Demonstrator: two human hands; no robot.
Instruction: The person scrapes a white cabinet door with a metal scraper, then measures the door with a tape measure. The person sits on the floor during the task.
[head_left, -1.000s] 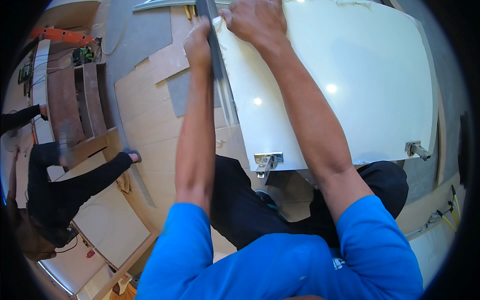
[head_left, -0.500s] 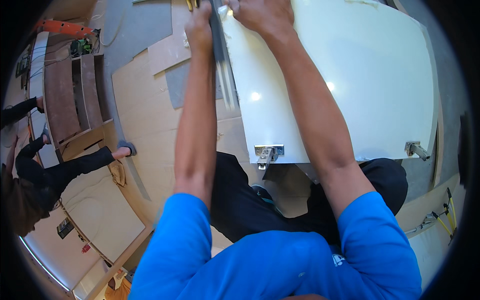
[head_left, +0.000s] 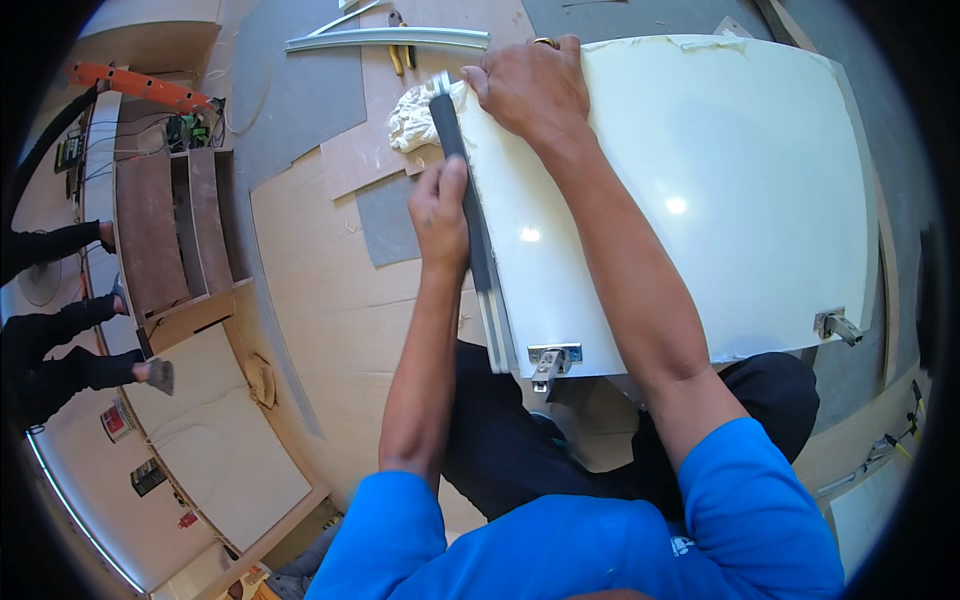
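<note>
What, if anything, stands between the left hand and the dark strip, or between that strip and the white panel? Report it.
Nothing visible: the left hand is on the dark strip, which runs alongside the left edge of the white panel.

Glossy white panel (head_left: 750, 190), 2 metal hinges (head_left: 556, 355) at near edge; long dark bar (head_left: 479, 235), along left edge

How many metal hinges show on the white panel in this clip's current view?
2. One hinge is at the near edge of the white panel, by its left corner; the other hinge is by its right. Any underneath would be hidden.
</note>
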